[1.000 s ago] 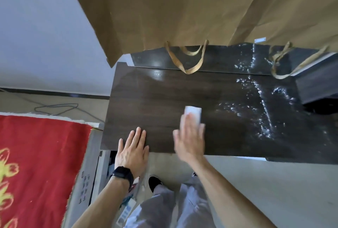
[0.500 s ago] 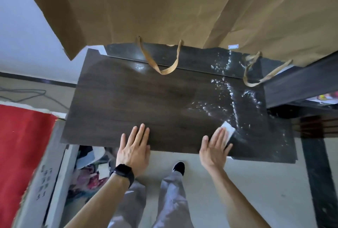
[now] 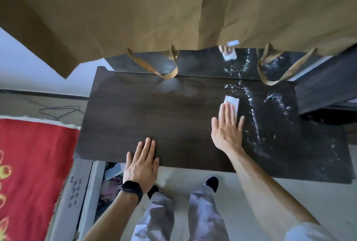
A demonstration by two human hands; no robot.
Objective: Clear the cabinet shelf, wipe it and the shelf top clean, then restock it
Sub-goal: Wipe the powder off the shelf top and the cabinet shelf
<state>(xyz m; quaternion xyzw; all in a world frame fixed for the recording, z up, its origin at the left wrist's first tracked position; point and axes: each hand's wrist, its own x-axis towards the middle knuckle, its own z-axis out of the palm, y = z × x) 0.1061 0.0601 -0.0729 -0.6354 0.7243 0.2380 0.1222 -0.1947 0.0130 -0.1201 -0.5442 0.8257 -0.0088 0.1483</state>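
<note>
The dark wood shelf top (image 3: 154,117) fills the middle of the head view. Its right part is covered with wet, shiny droplets (image 3: 257,123). My right hand (image 3: 228,130) lies flat on a small white wipe (image 3: 231,102), pressing it onto the surface at the left edge of the wet streaks. My left hand (image 3: 142,163) rests flat, fingers spread, on the shelf top's near edge, with a black watch on the wrist. A glossy back panel (image 3: 202,65) mirrors the wipe and hand.
Large brown paper bags (image 3: 173,12) hang overhead, and their handles (image 3: 166,70) dangle over the back edge. A red patterned cloth (image 3: 29,173) lies at the left beside a white box of clutter (image 3: 92,192). A darker cabinet part (image 3: 326,90) stands at the right.
My right hand with the wipe has slid from the shelf's middle to the right near edge, then away from me into the wet area. My left hand stayed planted.
</note>
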